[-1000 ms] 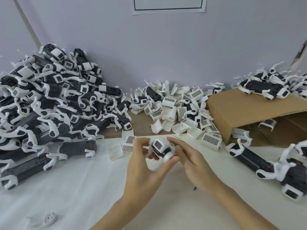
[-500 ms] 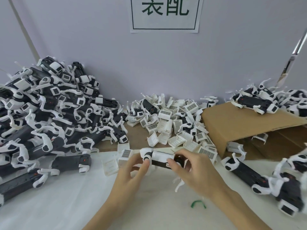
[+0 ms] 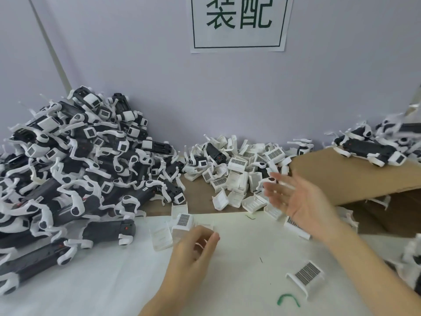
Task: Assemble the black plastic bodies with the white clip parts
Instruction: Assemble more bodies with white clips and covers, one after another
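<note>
Two hands: left, right. One sign. One cardboard box. Black bodies left of the box: too many to count. White clips beside the box: likewise uncountable.

Right hand motion-blurred; far-right assembled pile blurred & cut by frame edge.

Single head-worn wide-angle view, looking forward and down across the white-covered bench toward the pale lilac rear wall. It sits close above the work. Straight lines bow at the edges. No second view shares the scene.
</note>
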